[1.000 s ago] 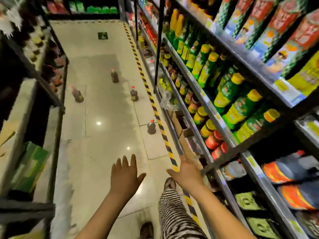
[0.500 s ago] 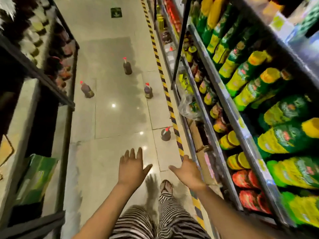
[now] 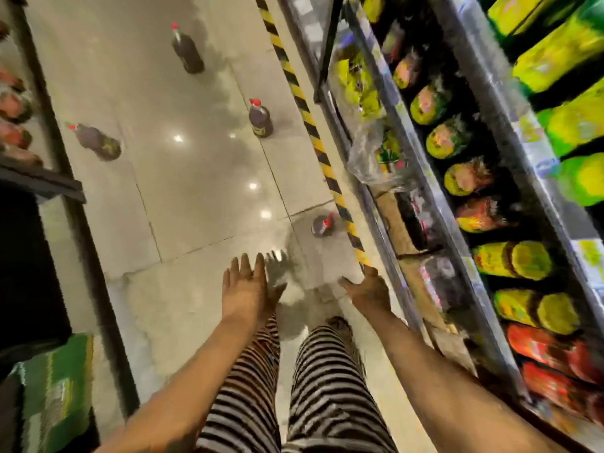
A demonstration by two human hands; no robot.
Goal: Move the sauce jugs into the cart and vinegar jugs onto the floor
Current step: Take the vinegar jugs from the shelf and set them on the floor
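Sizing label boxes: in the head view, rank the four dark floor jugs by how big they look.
1. farthest jug and leftmost jug: look alike, unranked.
2. middle jug.
3. nearest jug, seen from above, so its rank is unsure.

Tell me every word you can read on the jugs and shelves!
No text can be read; the whole picture is motion-blurred.
Labels on the dark red-capped jugs: too blurred.
Shelf-edge price tags: too blurred.
Labels on the green-and-yellow bottles: too blurred.
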